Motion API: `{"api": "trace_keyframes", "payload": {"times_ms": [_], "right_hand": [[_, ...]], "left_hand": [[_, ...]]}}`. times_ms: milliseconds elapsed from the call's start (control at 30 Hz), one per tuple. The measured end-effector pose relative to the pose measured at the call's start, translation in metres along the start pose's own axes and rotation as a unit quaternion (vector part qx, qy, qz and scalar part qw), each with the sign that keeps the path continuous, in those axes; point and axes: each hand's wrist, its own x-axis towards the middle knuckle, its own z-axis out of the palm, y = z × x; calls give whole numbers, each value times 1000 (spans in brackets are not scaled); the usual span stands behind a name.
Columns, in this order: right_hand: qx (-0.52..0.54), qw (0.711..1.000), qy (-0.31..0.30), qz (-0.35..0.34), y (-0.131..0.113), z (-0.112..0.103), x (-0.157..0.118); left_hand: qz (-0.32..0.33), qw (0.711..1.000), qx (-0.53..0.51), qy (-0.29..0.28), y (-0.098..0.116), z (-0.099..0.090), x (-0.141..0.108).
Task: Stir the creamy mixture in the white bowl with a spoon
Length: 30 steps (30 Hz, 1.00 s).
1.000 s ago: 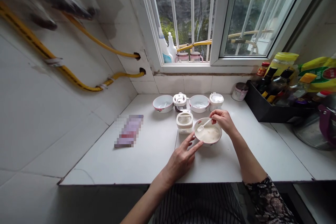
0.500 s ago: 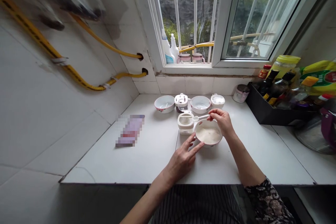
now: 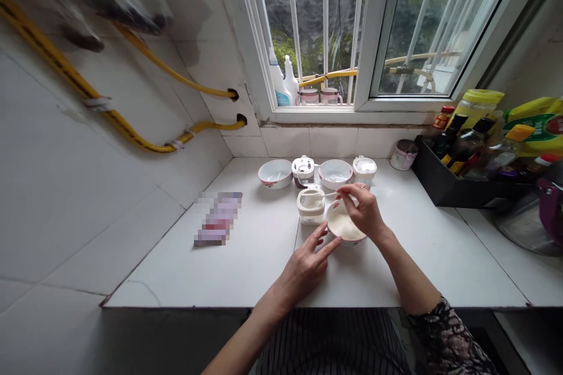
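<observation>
My right hand (image 3: 363,210) pinches the handle of a small white spoon (image 3: 326,195), whose head is over the mouth of an open white jar (image 3: 311,211). Beside that jar, a bowl (image 3: 345,224) with pale powder stands partly under my right hand. My left hand (image 3: 308,261) has its fingers apart, with fingertips touching the bowl's left and front rim; it grips nothing. Behind are a bowl with a flowered side (image 3: 275,174), a jar with dark contents (image 3: 303,171), another white bowl (image 3: 335,174) and a closed white jar (image 3: 364,170).
A black box (image 3: 470,181) of bottles stands at the right, near a pot with a purple handle (image 3: 549,208). A lidded jar (image 3: 403,154) is by the wall. A blurred purple packet (image 3: 219,220) lies on the left of the white counter (image 3: 176,278).
My right hand has moved left with the spoon, from above the bowl's right rim to nearer the open jar. The spoon's head is now over the jar. My left hand stays at the bowl.
</observation>
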Motion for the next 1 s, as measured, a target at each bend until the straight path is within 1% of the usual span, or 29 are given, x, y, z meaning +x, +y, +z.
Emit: {"api": "trace_keyframes", "payload": {"times_ms": [33, 100, 133, 200, 300, 367, 467, 533, 700, 867, 1000], "right_hand": [[8, 999, 18, 36, 2, -6, 1], [8, 996, 20, 87, 7, -18, 2], [-1, 995, 10, 99, 10, -22, 3], [-26, 993, -31, 107, 14, -27, 3], [-56, 989, -95, 101, 13, -23, 2], [-52, 985, -126, 106, 11, -17, 1], [-7, 976, -150, 155, 10, -10, 0], [35, 967, -148, 202, 13, -10, -1], [136, 939, -109, 297, 21, -14, 1], [228, 907, -76, 345, 23, -16, 5], [249, 894, -59, 368, 27, -19, 6]], "left_hand": [[0, 1000, 1, -2, 0, 0, 0], [-1, 1000, 0, -6, 0, -1, 0], [-1, 1000, 0, -9, 0, -1, 0], [-2, 1000, 0, -7, -1, 0, -1], [-1, 1000, 3, 0, -1, 1, -1], [0, 1000, 2, 0, -1, 0, -1], [-1, 1000, -3, -4, 0, 0, 0], [0, 1000, -4, -4, 0, 0, 0], [2, 1000, -1, 2, -1, 0, 0], [-7, 1000, -9, -14, 1, -2, 1], [-9, 1000, -3, -19, 1, -2, 2]]}}
